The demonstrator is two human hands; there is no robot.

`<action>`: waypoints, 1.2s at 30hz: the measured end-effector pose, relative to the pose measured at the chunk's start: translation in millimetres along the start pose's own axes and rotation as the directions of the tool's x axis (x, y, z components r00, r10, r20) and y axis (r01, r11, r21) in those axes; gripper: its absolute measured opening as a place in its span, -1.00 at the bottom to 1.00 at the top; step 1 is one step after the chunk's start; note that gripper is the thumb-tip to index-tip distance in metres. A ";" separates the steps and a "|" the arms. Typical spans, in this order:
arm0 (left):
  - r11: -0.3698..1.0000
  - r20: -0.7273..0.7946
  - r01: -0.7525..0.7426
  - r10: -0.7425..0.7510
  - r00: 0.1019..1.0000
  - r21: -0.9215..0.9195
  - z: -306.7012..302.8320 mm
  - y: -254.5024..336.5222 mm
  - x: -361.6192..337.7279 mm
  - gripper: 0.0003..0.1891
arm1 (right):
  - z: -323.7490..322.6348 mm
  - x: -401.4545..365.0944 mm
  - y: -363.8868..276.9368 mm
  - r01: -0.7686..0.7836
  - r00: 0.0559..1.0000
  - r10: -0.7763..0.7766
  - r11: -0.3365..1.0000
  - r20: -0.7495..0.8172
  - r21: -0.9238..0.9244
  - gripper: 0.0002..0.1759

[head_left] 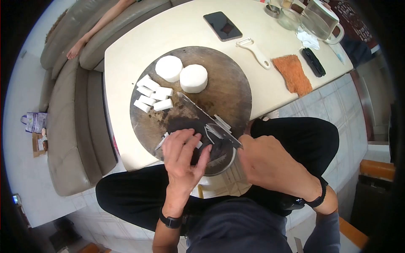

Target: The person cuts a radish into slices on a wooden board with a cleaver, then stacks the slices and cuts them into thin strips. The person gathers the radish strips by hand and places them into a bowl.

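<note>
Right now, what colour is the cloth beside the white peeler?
The cloth is orange, seen in the head view.

Knife (211, 121): handle concealed inside the right hand (268, 162).
White slivers (199, 144): partly covered by the left hand (180, 152).
Metal bowl (230, 162): partly hidden beneath the round board (223, 92).
Second person: bare limb (103, 27) cropped at the top edge.
Purple bag (37, 122): print too small to read.

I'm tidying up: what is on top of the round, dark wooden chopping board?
Two thick white cylinders, small white blocks and thin white strips; a grey metal knife held by the right hand crosses the board. The left hand mostly hides what is beneath.
</note>
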State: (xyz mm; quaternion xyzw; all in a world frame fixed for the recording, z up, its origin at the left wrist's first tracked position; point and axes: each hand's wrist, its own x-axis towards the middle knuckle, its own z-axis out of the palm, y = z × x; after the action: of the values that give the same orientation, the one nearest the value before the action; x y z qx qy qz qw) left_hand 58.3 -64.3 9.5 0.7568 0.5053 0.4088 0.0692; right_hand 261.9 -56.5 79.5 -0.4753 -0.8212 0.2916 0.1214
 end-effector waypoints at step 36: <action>0.993 0.138 -0.118 0.114 0.984 0.017 5.7 -6.1 -8.1 -0.74 | -17.3 -12.5 -7.9 0.085 0.974 -0.055 0.987 0.220 -0.133 -0.79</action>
State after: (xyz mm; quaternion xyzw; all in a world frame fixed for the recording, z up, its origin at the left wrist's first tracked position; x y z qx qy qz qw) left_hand 56.6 -66.2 -1.9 0.8119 0.4596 0.3531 0.0702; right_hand 271.1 -63.9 99.0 -0.4189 -0.8643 0.2782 0.0077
